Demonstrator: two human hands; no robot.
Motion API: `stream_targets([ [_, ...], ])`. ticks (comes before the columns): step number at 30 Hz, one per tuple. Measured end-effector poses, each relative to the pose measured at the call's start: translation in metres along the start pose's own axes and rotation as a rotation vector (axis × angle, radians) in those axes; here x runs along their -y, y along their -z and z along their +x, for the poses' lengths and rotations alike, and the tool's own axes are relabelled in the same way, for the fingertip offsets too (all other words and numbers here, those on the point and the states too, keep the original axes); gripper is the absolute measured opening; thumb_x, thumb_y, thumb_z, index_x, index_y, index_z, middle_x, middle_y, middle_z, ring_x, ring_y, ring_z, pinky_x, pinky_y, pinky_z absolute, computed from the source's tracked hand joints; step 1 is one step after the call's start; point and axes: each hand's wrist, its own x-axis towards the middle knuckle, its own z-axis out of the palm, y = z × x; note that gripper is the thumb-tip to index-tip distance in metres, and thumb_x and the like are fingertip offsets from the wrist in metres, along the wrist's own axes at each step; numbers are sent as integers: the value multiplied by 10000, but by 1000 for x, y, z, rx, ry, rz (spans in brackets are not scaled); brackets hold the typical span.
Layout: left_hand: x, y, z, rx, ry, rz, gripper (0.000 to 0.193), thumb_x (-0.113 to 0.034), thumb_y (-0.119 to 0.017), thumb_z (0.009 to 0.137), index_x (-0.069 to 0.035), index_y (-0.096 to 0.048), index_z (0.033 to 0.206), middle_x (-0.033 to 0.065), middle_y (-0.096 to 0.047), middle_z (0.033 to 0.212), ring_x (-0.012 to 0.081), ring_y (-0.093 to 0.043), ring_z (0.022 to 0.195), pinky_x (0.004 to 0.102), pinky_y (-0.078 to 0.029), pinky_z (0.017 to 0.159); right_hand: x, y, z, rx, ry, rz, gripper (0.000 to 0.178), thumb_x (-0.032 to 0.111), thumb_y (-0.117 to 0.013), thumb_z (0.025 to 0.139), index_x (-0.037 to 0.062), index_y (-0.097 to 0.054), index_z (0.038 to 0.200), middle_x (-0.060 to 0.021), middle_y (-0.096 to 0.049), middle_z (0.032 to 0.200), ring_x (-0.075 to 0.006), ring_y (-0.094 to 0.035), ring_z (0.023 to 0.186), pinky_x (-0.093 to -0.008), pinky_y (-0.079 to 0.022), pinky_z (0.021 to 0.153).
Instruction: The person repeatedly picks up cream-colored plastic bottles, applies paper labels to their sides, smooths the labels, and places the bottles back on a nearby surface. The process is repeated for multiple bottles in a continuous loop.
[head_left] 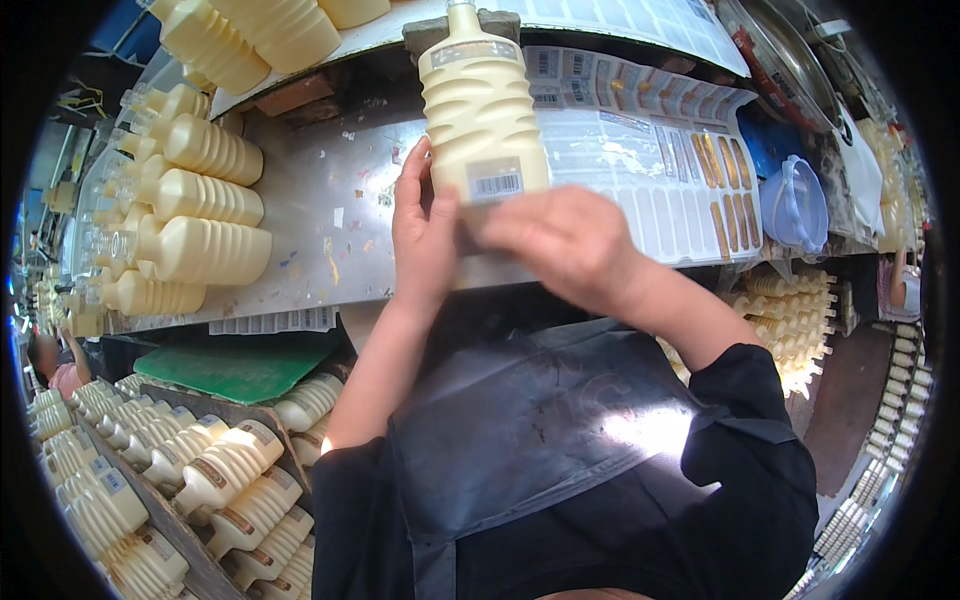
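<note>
A cream plastic bottle (485,110) with wavy ridges lies before me on the bench, its neck pointing away and resting at a grey notched block (410,38). A label with a barcode (497,184) is on its lower part, and another clear label strip sits near its shoulder. My left hand (422,235) grips the bottle's lower left side, fingers along the edge and thumb near the base. At the base's right, my right hand (575,240) is closed and blurred by motion. Something dark and smeared shows between my hands; I cannot make out what it is.
Label sheets (640,170) lie on the metal bench (320,190) to the right, beside a pale blue basket (794,205). Stacked cream bottles (210,250) stand at left. Labelled bottles (235,465) fill crates lower left, under a green board (240,365). More bottles (785,320) sit below right.
</note>
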Motion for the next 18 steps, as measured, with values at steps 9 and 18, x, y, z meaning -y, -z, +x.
stream_targets([
  [9,4,-17,-1,-154,-246,448,617,-369,-580,1004,56,-433,1426,214,-543,1373,344,-532,1244,459,-392,1101,9,-17,9,-166,-888,416,351,61,-574,929,-14,-481,1260,-248,-631,1159,-413,-653,1079,-470,-515,940],
  [18,2,-22,6,-184,-124,302,635,-322,-656,950,53,-407,1398,238,-525,1335,350,-517,1235,470,-389,1095,2,-24,-16,-122,-836,204,387,50,-545,939,-11,-460,1311,-271,-559,1259,-461,-563,1175,-499,-454,1019],
])
